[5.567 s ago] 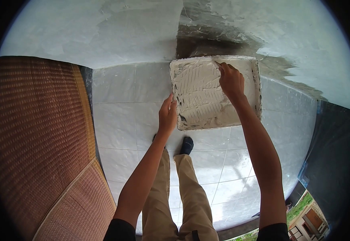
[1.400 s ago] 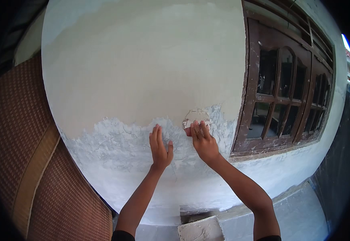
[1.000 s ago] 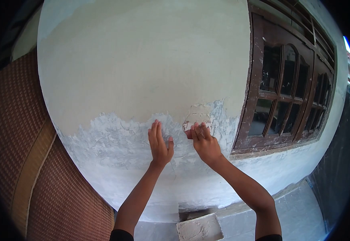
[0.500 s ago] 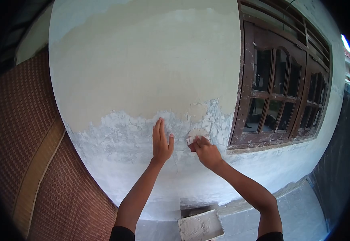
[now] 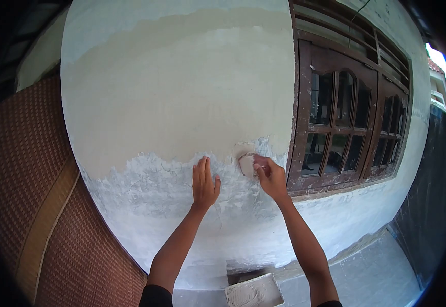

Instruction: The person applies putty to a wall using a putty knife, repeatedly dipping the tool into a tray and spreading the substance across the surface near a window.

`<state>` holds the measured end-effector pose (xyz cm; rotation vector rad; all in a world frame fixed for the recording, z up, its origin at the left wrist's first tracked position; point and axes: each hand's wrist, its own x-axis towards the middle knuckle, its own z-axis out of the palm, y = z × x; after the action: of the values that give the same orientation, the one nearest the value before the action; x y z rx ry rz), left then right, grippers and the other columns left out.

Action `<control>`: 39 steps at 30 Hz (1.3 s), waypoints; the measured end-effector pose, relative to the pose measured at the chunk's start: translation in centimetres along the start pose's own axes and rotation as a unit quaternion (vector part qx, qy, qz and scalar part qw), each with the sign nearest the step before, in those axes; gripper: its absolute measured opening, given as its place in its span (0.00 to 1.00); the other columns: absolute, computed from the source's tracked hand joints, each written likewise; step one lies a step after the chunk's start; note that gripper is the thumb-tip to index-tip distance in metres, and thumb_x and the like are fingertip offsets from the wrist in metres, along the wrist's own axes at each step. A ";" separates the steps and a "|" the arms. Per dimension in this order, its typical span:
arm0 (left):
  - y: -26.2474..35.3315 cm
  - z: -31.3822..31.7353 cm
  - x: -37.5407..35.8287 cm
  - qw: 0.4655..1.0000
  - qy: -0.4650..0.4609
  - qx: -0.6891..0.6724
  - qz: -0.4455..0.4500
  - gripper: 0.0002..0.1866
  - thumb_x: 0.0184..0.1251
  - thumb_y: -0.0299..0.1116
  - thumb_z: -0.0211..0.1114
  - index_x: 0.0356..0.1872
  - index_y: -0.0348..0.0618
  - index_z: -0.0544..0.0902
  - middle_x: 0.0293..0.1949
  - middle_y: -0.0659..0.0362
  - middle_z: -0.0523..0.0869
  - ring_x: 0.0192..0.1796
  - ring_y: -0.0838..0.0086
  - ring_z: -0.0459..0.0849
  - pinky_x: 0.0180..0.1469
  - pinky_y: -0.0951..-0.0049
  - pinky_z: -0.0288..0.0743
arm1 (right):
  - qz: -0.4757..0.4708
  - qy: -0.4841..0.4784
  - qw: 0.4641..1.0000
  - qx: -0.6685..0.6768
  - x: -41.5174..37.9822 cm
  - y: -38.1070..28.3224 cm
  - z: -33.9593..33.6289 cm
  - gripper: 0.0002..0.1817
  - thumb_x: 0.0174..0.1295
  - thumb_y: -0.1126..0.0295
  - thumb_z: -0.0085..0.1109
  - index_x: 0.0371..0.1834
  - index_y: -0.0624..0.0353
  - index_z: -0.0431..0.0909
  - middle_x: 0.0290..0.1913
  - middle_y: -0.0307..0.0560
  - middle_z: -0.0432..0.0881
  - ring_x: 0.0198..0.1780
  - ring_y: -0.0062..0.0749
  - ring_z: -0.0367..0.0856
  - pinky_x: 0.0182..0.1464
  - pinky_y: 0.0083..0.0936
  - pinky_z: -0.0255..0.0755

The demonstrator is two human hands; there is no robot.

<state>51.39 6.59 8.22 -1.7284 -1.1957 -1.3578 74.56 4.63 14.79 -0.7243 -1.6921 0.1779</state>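
My right hand (image 5: 271, 178) grips a small putty scraper (image 5: 247, 165), its flat face coated in pale putty. The scraper lies against the wall (image 5: 182, 102) at the upper border of the rough grey-white patch (image 5: 156, 187), close to the window. To its left, my left hand (image 5: 205, 184) has its fingers stretched out, palm toward the wall and apparently resting on it, holding nothing. Smooth beige putty covers the area above both hands. The fingers of my right hand partly hide the scraper's grip.
Below on the grey floor (image 5: 325, 273) stands a rectangular tray (image 5: 279, 286) of wet putty, next to a recess in the wall base. A brown wooden window (image 5: 343, 179) borders the work at right. A woven brown panel (image 5: 23, 153) hangs on the left.
My right hand has moved up with the scraper, and fresh beige putty now covers part of the cracked patch near the window. My left hand stays nearly in place. The view has shifted slightly.
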 end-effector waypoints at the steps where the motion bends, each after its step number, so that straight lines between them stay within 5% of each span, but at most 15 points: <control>1: -0.3 0.2 -0.1 1.000 0.004 0.011 0.010 0.32 0.66 0.32 0.54 0.70 0.30 0.59 0.71 0.44 0.61 0.72 0.53 0.61 0.73 0.49 0.52 | 0.000 0.001 1.000 -0.001 0.3 1.0 0.4 0.11 0.65 0.70 0.60 0.46 0.63 0.80 0.39 0.52 0.86 0.38 0.33 0.86 0.40 0.25 0.76; 4: -1.5 1.3 -0.5 0.999 0.016 0.037 0.027 0.31 0.66 0.33 0.54 0.69 0.31 0.62 0.70 0.46 0.63 0.72 0.55 0.61 0.73 0.50 0.52 | 0.016 0.137 0.985 0.101 1.5 3.4 1.7 0.14 0.64 0.65 0.64 0.46 0.64 0.80 0.33 0.50 0.85 0.32 0.21 0.81 0.34 0.21 0.73; 10: -2.9 3.0 -1.3 0.992 0.029 0.113 0.049 0.32 0.66 0.36 0.55 0.70 0.33 0.62 0.71 0.49 0.63 0.73 0.57 0.61 0.74 0.51 0.50 | -0.030 0.124 0.991 0.029 2.4 2.7 2.6 0.12 0.65 0.66 0.63 0.39 0.66 0.77 0.22 0.44 0.78 0.21 0.20 0.69 0.25 0.22 0.65; 17: -3.1 3.3 -1.4 0.989 0.025 0.136 0.056 0.33 0.66 0.37 0.53 0.71 0.32 0.61 0.71 0.48 0.62 0.74 0.57 0.59 0.75 0.49 0.47 | 0.025 0.170 0.983 0.061 3.6 4.5 3.3 0.13 0.66 0.66 0.61 0.41 0.66 0.75 0.26 0.46 0.79 0.27 0.21 0.72 0.29 0.22 0.67; 19: -3.1 3.3 -1.3 0.989 0.026 0.137 0.058 0.33 0.66 0.37 0.53 0.71 0.32 0.61 0.71 0.48 0.62 0.74 0.57 0.59 0.75 0.48 0.46 | 0.045 0.268 0.957 0.099 4.1 6.9 2.6 0.13 0.67 0.64 0.60 0.42 0.65 0.76 0.31 0.43 0.80 0.29 0.20 0.74 0.32 0.21 0.68; 23: -3.1 3.4 -1.4 0.988 0.027 0.140 0.056 0.33 0.66 0.37 0.53 0.70 0.31 0.61 0.71 0.48 0.62 0.74 0.57 0.59 0.75 0.48 0.46 | 0.113 0.219 0.942 0.227 3.2 4.9 1.8 0.14 0.69 0.63 0.58 0.49 0.62 0.76 0.34 0.39 0.80 0.30 0.18 0.75 0.33 0.19 0.70; 25: -3.0 3.3 -1.2 0.987 0.033 0.148 0.050 0.32 0.66 0.38 0.54 0.70 0.34 0.64 0.71 0.51 0.63 0.74 0.61 0.60 0.75 0.50 0.49 | 0.014 0.164 0.981 0.104 2.8 5.5 3.9 0.18 0.68 0.60 0.58 0.50 0.64 0.74 0.38 0.46 0.80 0.35 0.25 0.77 0.37 0.27 0.73; 27: -2.9 3.2 -1.5 0.986 0.033 0.155 0.045 0.31 0.66 0.39 0.54 0.69 0.36 0.66 0.71 0.53 0.65 0.73 0.64 0.61 0.75 0.52 0.51 | 0.029 0.145 0.988 -0.049 3.0 5.8 3.6 0.20 0.68 0.59 0.59 0.51 0.65 0.74 0.41 0.50 0.80 0.39 0.29 0.79 0.42 0.30 0.74; 30: -3.0 3.3 -1.2 0.986 0.038 0.155 0.044 0.31 0.66 0.39 0.54 0.69 0.36 0.67 0.70 0.53 0.65 0.73 0.64 0.61 0.75 0.52 0.51 | 0.091 0.297 0.935 0.172 4.4 5.6 1.2 0.13 0.70 0.60 0.58 0.45 0.60 0.76 0.33 0.36 0.78 0.31 0.15 0.74 0.29 0.17 0.70; 33: -2.9 3.4 -1.4 0.985 0.043 0.159 0.044 0.31 0.67 0.39 0.53 0.69 0.36 0.67 0.70 0.53 0.66 0.73 0.64 0.61 0.75 0.52 0.51 | 0.054 0.248 0.946 0.202 3.9 3.7 0.8 0.13 0.70 0.61 0.57 0.45 0.59 0.76 0.33 0.36 0.78 0.30 0.14 0.74 0.27 0.16 0.70; 37: -3.0 3.4 -1.4 0.987 0.040 0.151 0.047 0.31 0.67 0.39 0.53 0.69 0.36 0.66 0.70 0.53 0.66 0.73 0.63 0.61 0.75 0.51 0.50 | -0.068 0.150 0.977 -0.137 3.7 5.4 3.6 0.17 0.68 0.59 0.60 0.47 0.61 0.74 0.36 0.40 0.78 0.34 0.19 0.75 0.36 0.19 0.71; 39: -3.1 3.4 -1.4 0.986 0.041 0.152 0.049 0.31 0.67 0.39 0.53 0.69 0.36 0.66 0.70 0.53 0.66 0.73 0.63 0.61 0.75 0.51 0.50 | 0.010 0.223 0.974 -0.048 5.1 7.8 1.4 0.16 0.69 0.60 0.59 0.47 0.61 0.74 0.36 0.40 0.78 0.34 0.20 0.75 0.36 0.20 0.71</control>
<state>49.76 10.38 5.77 -1.4814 -1.1857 -1.1125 75.72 13.93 14.86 -0.7876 -1.2703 -0.0529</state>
